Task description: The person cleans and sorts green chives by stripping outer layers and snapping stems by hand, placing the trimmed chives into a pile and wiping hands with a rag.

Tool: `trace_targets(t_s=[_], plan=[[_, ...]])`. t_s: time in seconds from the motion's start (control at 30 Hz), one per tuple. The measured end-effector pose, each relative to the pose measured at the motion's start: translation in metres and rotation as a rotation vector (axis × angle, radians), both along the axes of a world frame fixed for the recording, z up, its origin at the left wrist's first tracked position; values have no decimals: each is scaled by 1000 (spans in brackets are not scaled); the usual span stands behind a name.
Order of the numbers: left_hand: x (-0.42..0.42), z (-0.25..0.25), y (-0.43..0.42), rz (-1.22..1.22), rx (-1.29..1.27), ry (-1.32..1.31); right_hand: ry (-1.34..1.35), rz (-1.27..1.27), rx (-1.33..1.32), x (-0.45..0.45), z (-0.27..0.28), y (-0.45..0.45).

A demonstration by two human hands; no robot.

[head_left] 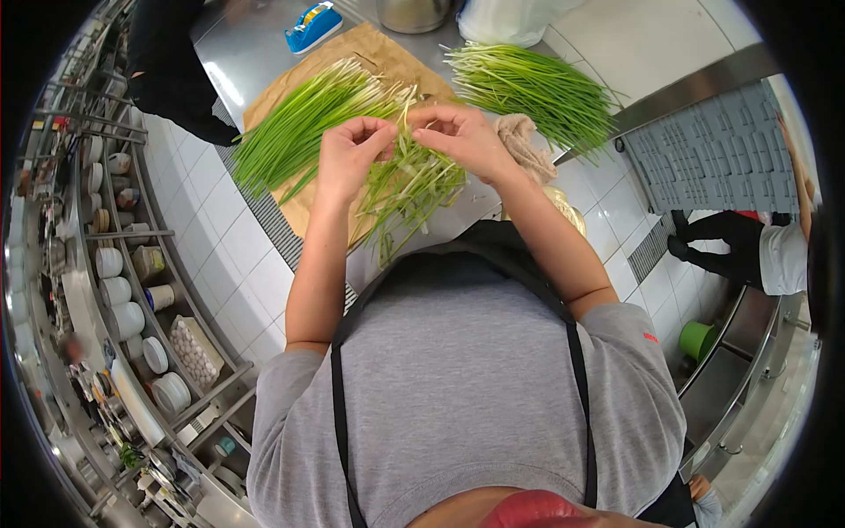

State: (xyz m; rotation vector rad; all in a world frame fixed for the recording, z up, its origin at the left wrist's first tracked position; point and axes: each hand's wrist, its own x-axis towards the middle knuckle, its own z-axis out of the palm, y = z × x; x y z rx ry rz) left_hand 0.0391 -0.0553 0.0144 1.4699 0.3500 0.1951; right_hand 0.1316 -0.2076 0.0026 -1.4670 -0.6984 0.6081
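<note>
My left hand (352, 154) and my right hand (468, 143) are raised close together, thumb and fingers of each pinched. A thin pale chive stalk (406, 119) shows between the fingertips, partly hidden by them. Left of my hands, a large bundle of green chives (295, 132) with white ends lies on brown paper (365, 42). Just below my fingers is a loose heap of trimmed, tangled chive leaves (409, 180). Another big bundle of chives (537, 92) lies on the right, beyond a crumpled beige cloth (525, 145).
The metal table (251, 57) holds a blue tape dispenser (313, 26), a metal pot (414, 13) and a white plastic bag (506, 19). Shelves with bowls (123, 319) stand left. A person in dark clothes (172, 66) is at the far left; another (779, 251) stands right.
</note>
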Motion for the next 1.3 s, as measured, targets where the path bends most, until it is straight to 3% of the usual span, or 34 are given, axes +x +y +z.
trace_targets(t_s=[0.03,0.07,0.2,0.3,0.47,0.57,0.67,0.77,0.87,1.0,1.1,1.3], plan=[[1,2,-1,2,-5,8,165,22,32,-3,0,2],[1,3,-3,3,-10,17,163,29,19,-3,2,2],[6,9,-7,51,115,-119,-93,-2,-87,-5,12,4],[11,9,4,-23,376,-190,-244,-20,-85,-8,16,9],[16,14,8,240,-2,-211,-265,-300,137,-13,10,15],[11,16,22,237,-83,-167,-307,-178,-152,-8,0,6],[10,15,28,147,-91,-107,-581,-30,-258,2,-48,1],[6,17,23,67,-91,-66,-575,18,-257,0,-29,-2],[9,18,14,-66,-71,-47,-205,-116,-105,10,-7,5],[10,23,2,-267,-40,14,269,-112,128,2,28,11],[7,29,-6,-315,-6,34,263,-38,209,-2,24,8],[0,25,-13,-376,114,-34,351,-279,359,17,42,-13]])
